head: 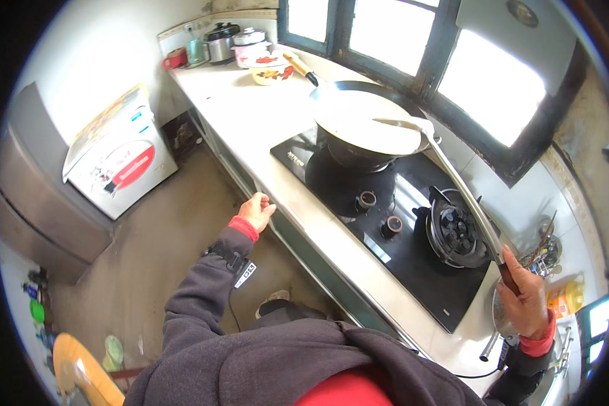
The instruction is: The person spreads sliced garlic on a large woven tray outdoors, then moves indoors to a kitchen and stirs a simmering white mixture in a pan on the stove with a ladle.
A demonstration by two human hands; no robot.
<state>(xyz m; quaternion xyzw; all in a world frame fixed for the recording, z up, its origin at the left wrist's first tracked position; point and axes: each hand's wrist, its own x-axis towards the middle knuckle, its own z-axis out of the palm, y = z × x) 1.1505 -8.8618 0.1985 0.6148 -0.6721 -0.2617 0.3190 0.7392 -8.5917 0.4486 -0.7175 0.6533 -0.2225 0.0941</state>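
A wok spatula or ladle (462, 182) with a long metal shaft is gripped by its dark handle end in my right hand (525, 294). Its far end rests over or in a wok (345, 144) on the rear-left burner; the wok's contents look pale and overexposed. From the wok's far side sticks out a wooden handle (298, 63). My left hand (256, 212) hangs beside the counter's front edge, fingers loosely curled around nothing visible. Between both hands lies a black glass gas cooktop (335, 203) with two knobs (366, 199) and a bare right burner (454, 228).
On the counter's (264, 127) far end stand a flowered enamel pot (270, 75), an electric cooker (220, 44) and a red cup (175, 58). A metal pan (502, 309) and an oil bottle (566, 297) flank my right hand. A chest freezer (122, 162) and a refrigerator (51, 203) stand left.
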